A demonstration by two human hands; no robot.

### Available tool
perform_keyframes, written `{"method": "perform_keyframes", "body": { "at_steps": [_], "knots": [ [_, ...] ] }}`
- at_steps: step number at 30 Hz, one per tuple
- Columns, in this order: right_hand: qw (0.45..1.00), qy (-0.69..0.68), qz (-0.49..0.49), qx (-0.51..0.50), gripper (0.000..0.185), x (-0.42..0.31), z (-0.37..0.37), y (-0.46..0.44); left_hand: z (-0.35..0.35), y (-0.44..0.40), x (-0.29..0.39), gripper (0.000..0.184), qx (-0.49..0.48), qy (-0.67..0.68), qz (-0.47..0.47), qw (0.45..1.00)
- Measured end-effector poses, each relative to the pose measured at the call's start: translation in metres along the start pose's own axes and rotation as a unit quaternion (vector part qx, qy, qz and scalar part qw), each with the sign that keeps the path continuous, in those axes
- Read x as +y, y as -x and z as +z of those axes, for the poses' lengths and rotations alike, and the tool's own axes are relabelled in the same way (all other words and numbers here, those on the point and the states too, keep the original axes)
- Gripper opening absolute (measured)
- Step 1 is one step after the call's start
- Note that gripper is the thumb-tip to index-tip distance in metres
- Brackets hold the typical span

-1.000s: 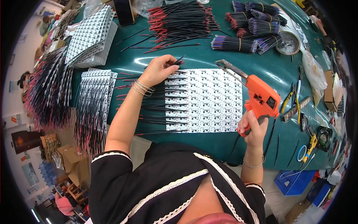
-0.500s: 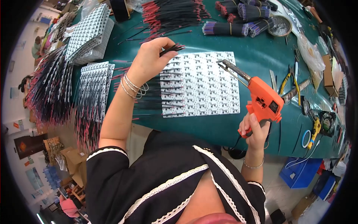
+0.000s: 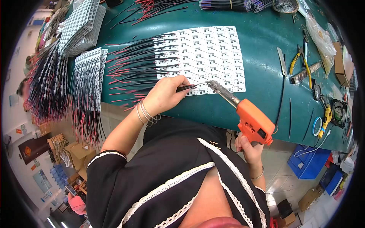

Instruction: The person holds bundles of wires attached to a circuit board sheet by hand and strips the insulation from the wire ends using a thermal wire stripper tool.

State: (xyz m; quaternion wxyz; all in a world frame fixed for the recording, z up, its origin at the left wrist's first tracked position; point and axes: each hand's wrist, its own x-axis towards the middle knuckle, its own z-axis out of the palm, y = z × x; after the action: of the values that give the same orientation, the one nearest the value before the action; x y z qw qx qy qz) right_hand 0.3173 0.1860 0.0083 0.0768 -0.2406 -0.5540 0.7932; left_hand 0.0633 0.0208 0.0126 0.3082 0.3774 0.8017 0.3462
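Note:
A white panel of small circuit boards (image 3: 213,49) lies on the green table, with rows of black wires (image 3: 133,64) with red ends along its left columns. My left hand (image 3: 167,95) is closed on a few thin black wires (image 3: 187,87), over the panel's lower left edge. Their tips point right, toward the soldering gun's tip. My right hand (image 3: 250,150) grips an orange soldering gun (image 3: 255,121) by its handle, in front of the table edge. Its metal tip is over the lower part of the panel; whether it touches is unclear.
At the left are a stack of bare panels (image 3: 85,32) and wired panels (image 3: 88,81) overhanging the edge. Wire bundles (image 3: 224,4) lie at the back. To the right are yellow-handled pliers (image 3: 294,62), a metal blade (image 3: 281,60), a small fan (image 3: 337,110) and a plastic bag (image 3: 319,41).
My left hand has gone from the panel's upper left to its lower edge with the wires. The soldering gun's tip has moved down and left, closer to them. The camera view has shifted.

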Motion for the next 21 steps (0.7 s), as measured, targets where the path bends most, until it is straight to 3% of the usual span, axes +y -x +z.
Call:
{"method": "perform_keyframes", "body": {
  "at_steps": [3, 7, 12, 21],
  "knots": [
    [1.000, -0.004, 0.011, -0.013, 0.047, 0.005, 0.003, 0.004, 0.001, 0.002, 0.003, 0.011, 0.014, -0.022, -0.007, 1.000],
    [0.998, -0.057, 0.040, -0.006, 0.030, 0.009, 0.004, 0.009, -0.003, 0.002, 0.003, 0.013, 0.036, -0.033, 0.024, 0.999],
    [0.998, -0.060, 0.033, 0.005, 0.028, 0.009, 0.005, 0.010, -0.003, 0.001, 0.000, 0.014, 0.047, -0.036, 0.052, 0.997],
    [0.999, -0.009, 0.034, 0.007, 0.027, 0.014, 0.004, 0.011, 0.007, 0.000, 0.004, 0.016, 0.052, -0.034, -0.003, 0.998]
  ]
}}
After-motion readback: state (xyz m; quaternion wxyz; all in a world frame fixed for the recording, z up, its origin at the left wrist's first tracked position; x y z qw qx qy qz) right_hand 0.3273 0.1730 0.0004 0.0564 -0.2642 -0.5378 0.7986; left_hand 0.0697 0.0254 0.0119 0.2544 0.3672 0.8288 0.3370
